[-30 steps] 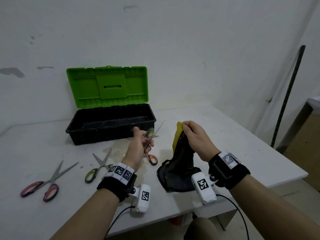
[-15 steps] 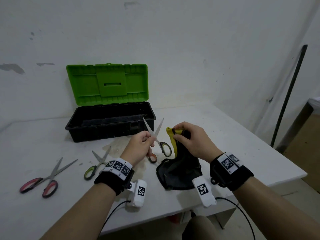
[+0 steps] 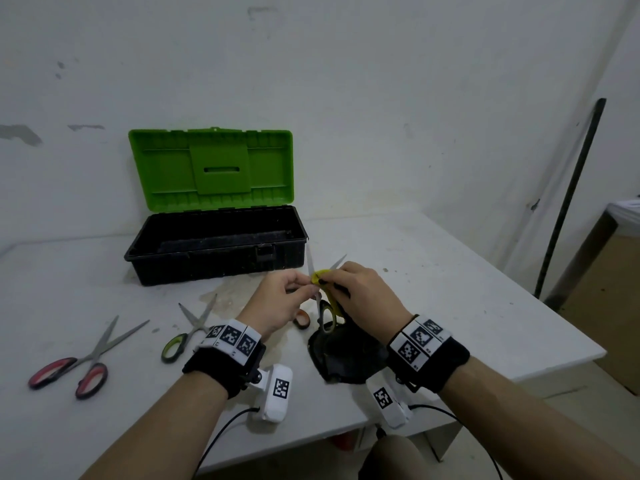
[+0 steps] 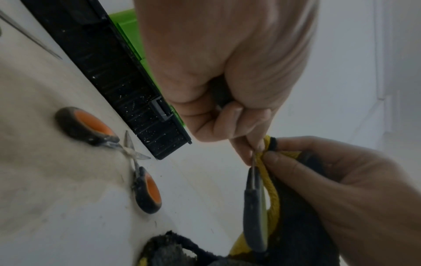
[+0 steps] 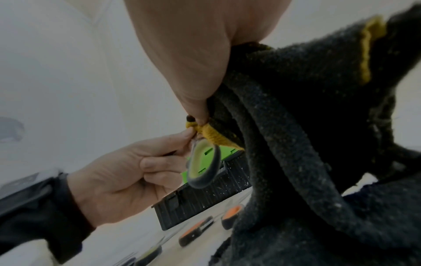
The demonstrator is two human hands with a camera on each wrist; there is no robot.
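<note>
Cloth: a black cloth [image 3: 346, 358] with a yellow edge [image 3: 320, 274]; its lower part lies near the front of the table [image 3: 450, 289], and its top is lifted.
Beside it, left: red scissors [image 3: 86, 358], then green scissors [image 3: 188, 332], both open and flat on the table.
Right hand: the right hand [image 3: 363, 296] pinches the yellow edge, fingers curled.
Left hand: the left hand [image 3: 280, 299] pinches the scissors [image 4: 254, 216] by the metal above the handles. The blades are spread and point up, touching the yellow edge.
Right wrist view only: thick rolled folds of cloth under the palm.
Left wrist view only: orange scissors [image 4: 145, 189] lie open beside the toolbox corner; the head view shows one orange ring.
Toolbox: a black toolbox [image 3: 214, 251] behind the hands, its green lid [image 3: 211, 168] upright.
Surface: a white table with a brownish stain [image 3: 225, 296] before the toolbox.
Room: a scuffed white wall [image 3: 346, 81]; a dark pole [image 3: 571, 195] slants at the right.
</note>
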